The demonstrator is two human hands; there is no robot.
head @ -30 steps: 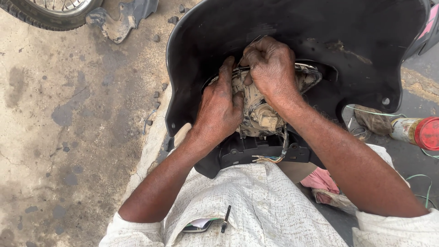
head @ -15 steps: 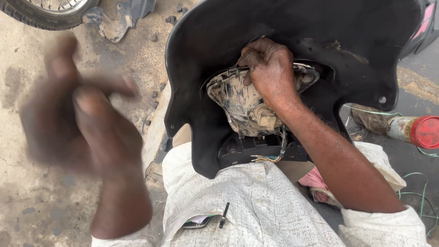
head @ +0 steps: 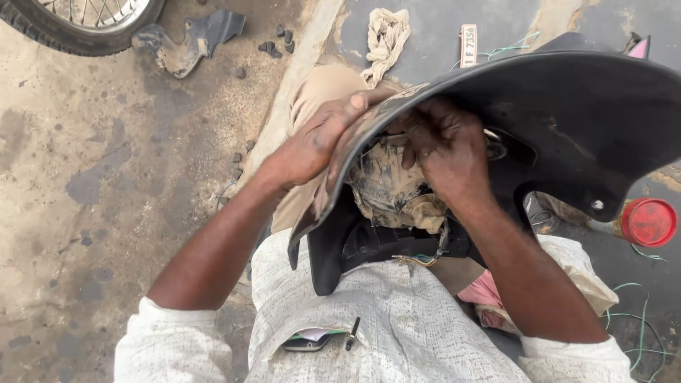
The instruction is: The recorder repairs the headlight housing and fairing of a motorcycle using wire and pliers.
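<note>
A large black plastic vehicle body panel [head: 567, 120] rests tilted on my lap. My left hand [head: 312, 142] grips its left edge from outside, fingers curled over the rim. Inside the panel's hollow, my right hand [head: 443, 145] is closed on a dirty, mud-caked lamp housing [head: 386, 188] fixed in the opening. Loose coloured wires [head: 418, 259] hang from the bottom of the housing. What the right fingers pinch is hidden.
A spoked wheel [head: 78, 25] lies at top left beside a broken dark plastic piece [head: 188, 42]. A rag [head: 386, 35] lies on the ground at top centre. A red round lamp lens [head: 647, 221] sits at right, thin green wire [head: 638, 305] below it.
My left hand left the housing, swung out to the left, and now grips the panel's left edge. The panel has tipped up, turning edge-on. The right hand stayed on the housing.
</note>
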